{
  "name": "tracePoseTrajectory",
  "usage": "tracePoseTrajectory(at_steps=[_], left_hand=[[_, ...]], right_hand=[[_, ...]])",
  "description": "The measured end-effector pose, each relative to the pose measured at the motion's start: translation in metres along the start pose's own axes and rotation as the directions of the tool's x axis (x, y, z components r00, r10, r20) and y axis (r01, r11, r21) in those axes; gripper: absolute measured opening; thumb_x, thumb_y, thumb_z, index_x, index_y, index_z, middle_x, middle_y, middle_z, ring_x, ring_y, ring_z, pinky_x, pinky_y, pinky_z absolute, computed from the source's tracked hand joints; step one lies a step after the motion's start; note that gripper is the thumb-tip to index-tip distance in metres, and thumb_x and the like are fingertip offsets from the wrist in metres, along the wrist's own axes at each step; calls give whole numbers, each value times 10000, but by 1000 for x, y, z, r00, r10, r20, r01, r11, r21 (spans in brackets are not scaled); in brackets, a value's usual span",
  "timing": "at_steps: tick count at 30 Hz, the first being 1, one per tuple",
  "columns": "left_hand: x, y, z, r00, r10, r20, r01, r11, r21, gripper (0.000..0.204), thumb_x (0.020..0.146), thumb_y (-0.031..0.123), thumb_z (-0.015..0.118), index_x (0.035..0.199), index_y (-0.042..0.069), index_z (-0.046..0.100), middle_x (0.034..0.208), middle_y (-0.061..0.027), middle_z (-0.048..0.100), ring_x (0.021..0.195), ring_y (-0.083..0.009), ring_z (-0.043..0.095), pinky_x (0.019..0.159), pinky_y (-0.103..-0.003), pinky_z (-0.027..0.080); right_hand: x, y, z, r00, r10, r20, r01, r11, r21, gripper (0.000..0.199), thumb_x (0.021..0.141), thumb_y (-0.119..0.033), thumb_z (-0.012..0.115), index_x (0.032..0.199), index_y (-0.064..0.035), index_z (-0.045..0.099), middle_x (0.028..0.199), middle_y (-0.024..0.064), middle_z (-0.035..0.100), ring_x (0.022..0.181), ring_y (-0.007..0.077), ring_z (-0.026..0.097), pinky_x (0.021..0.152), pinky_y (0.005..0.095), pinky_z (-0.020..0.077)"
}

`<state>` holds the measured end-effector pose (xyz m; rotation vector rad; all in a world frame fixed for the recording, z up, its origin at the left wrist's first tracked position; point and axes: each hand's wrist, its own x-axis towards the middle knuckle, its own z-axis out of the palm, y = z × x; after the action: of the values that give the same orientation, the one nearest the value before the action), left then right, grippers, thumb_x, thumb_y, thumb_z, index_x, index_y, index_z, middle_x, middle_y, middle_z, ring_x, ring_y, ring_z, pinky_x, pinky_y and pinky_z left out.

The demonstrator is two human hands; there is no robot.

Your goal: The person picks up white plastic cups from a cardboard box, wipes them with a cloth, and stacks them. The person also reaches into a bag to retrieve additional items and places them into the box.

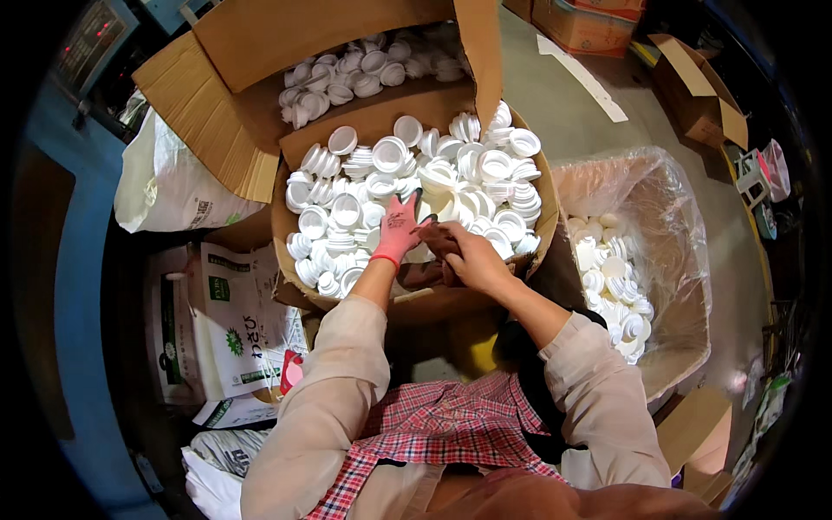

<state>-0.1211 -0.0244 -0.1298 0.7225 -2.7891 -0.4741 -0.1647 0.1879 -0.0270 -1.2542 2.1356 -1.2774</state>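
Observation:
My left hand [399, 229], in a pink glove with dark fingertips, reaches over the near middle of a cardboard box [286, 251] heaped with round white plastic caps [390, 154]. Its fingers are apart, and I see nothing held in them. Beside it my right hand [477, 258] is bare, its fingers closed on a limp reddish-brown piece [440, 239] that looks like cloth or a glove. The piece hangs down at the box's near edge, close to the gloved thumb. Whether the left hand touches it I cannot tell.
At right stands a plastic-lined carton [685, 295] with more white caps [614, 276]. Behind the heap, a raised flap [338, 22] borders further caps. White sacks [169, 178] and printed bags [247, 303] lie left, beside a blue machine [82, 286]. Another carton [693, 91] sits far right.

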Motion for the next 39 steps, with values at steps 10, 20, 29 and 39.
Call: tracePoseTrajectory(at_steps=[10,20,29,39], left_hand=[[-25,53,-56,960,207,-188,-276,607,-745,423,914,271,526,1273,48,523,1224,-91,574,1170,-209,517,1022,-336,386],[-66,45,-88,946,171,-275,-324,538,-778,449,951,126,472,1375,-3,396,1335,-88,491,1201,-206,499,1012,-319,410],[-66,61,-74,909,-247,-337,-368,-89,-926,321,1018,207,401,1261,5,454,1182,-89,534,1110,-203,553,980,-344,457],[-61,-73,-191,652,-257,-713,-164,870,-465,486,889,202,623,1294,-21,476,1299,-244,518,1188,-359,522,1012,-394,406]], right_hand=[[19,-16,23,930,-269,-252,196,940,-278,294,775,-94,622,1052,-28,548,1004,161,550,885,366,592,692,428,517],[21,-37,16,713,-683,-157,485,643,-593,499,753,-81,610,1245,-41,542,1113,96,566,908,244,609,648,338,533],[34,-35,54,968,-142,-208,94,970,-225,406,753,23,562,1159,22,547,1035,220,571,945,436,588,801,486,493],[22,-31,67,989,-138,-42,132,982,-132,180,812,18,540,989,12,572,854,215,582,843,404,592,753,423,469]])
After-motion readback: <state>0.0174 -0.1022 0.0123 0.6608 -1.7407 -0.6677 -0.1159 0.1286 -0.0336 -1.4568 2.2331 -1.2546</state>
